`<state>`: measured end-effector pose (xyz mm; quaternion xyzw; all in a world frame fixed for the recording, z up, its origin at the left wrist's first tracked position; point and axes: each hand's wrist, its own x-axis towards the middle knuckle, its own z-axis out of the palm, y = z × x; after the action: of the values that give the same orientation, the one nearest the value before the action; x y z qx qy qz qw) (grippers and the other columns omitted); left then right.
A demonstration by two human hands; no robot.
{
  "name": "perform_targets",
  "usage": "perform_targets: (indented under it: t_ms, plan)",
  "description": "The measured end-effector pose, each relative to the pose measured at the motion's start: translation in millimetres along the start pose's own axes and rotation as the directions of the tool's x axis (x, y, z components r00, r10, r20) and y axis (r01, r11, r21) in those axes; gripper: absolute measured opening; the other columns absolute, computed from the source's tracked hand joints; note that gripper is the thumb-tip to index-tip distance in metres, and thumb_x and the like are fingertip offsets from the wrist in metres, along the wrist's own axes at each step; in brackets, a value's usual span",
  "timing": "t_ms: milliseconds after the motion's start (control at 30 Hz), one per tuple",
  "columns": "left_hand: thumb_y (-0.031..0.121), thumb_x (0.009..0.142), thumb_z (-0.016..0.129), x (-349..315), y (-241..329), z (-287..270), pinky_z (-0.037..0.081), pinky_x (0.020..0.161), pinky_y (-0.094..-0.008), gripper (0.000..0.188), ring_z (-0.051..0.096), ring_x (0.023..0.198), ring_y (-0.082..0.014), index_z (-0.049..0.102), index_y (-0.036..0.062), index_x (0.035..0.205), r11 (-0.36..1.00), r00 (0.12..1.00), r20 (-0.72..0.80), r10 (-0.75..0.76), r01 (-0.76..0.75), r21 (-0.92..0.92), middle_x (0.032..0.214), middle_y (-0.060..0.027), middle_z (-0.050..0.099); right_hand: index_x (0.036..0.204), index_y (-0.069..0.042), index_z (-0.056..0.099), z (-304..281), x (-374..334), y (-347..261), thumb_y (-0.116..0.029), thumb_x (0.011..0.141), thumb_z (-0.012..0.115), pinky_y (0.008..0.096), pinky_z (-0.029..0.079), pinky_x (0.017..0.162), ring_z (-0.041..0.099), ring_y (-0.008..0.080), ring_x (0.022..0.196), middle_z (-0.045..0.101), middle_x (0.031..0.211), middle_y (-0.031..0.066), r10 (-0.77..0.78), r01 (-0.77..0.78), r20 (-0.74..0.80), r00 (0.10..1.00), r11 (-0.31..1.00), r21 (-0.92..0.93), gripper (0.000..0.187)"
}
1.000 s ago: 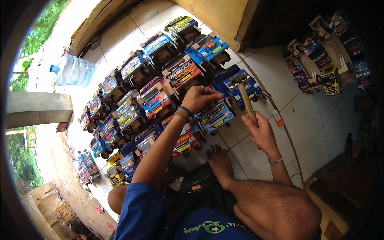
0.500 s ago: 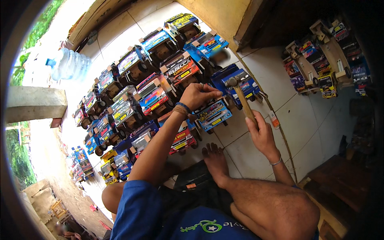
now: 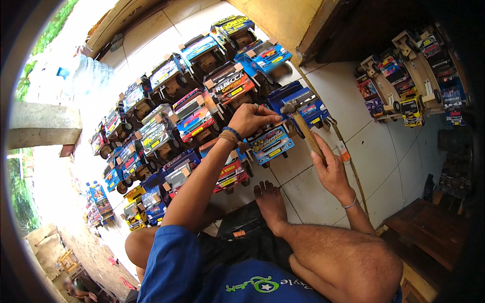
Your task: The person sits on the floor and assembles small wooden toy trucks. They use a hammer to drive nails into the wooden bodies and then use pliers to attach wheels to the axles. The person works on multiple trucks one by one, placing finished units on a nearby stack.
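My right hand is wrapped round the wooden handle of a hammer. The metal hammer head hovers beside my left fingertips, in front of a dark blue toy truck. My left hand is closed in a pinch above the roof of a light blue toy truck. Whatever sits between those fingertips is too small to make out. The hand hides part of this truck's top and back.
Rows of colourful toy trucks stand on the white tiled floor to the left. More trucks and bare wooden truck bodies stand at the right by a wall. My bare foot rests close in front. A clear water jug lies far left.
The hammer head has shifted slightly left and lower, closer to my left fingertips. My left hand keeps its pinch at nearly the same spot. The whole view has shifted a little.
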<state>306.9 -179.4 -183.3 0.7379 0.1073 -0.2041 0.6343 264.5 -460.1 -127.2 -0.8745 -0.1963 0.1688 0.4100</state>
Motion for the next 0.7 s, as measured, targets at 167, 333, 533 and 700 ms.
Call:
perform_targets:
  t_ms: [167, 333, 533, 700]
  plan:
    - [0.031, 0.083, 0.081, 4, -7, -1, 0.045, 0.052, -0.022, 0.029, 0.053, 0.055, -0.0038, 0.078, 0.0054, 0.095, 0.999, 0.999, -0.01, 0.042, -0.043, -0.031, 0.075, 0.0013, 0.071, 0.152, -0.01, 0.038, 3, -1, 8, -0.015, 0.101, 0.053, 0.0367, 0.048, 0.058, 0.059, 0.0252, 0.061, 0.069, 0.09, 0.016, -0.191, 0.182, -0.043, 0.981, 0.97, -0.162, 0.054]
    - [0.03, 0.083, 0.08, 9, -15, -2, 0.046, 0.051, -0.0236, 0.027, 0.053, 0.053, -0.0053, 0.079, 0.0062, 0.095, 0.999, 0.999, -0.014, 0.05, -0.05, -0.022, 0.072, 0.0002, 0.069, 0.153, -0.015, 0.038, 1, -1, 11, -0.014, 0.1, 0.055, 0.0373, 0.049, 0.056, 0.059, 0.0254, 0.057, 0.064, 0.077, 0.0124, -0.266, 0.262, 0.03, 0.963, 0.913, -0.312, 0.056]
    - [0.03, 0.084, 0.08, 6, -13, -1, 0.045, 0.05, -0.0243, 0.024, 0.052, 0.052, -0.0052, 0.079, 0.0083, 0.094, 1.0, 1.0, -0.004, 0.012, -0.012, 0.008, 0.069, 0.0003, 0.067, 0.152, -0.018, 0.042, 1, -2, 1, -0.011, 0.097, 0.059, 0.0349, 0.048, 0.05, 0.056, 0.0208, 0.054, 0.059, 0.071, 0.0092, -0.477, 0.405, -0.196, 0.857, 0.858, -0.316, 0.058]
    - [0.031, 0.084, 0.079, 6, -12, 1, 0.046, 0.05, -0.0252, 0.024, 0.052, 0.052, -0.0051, 0.079, 0.0076, 0.09, 0.999, 0.999, -0.025, 0.047, -0.046, 0.009, 0.069, 0.0004, 0.066, 0.152, -0.018, 0.042, 5, -6, 1, -0.01, 0.096, 0.059, 0.0356, 0.049, 0.049, 0.056, 0.0212, 0.052, 0.057, 0.069, 0.0078, -0.383, 0.351, -0.015, 0.923, 0.861, -0.369, 0.059]
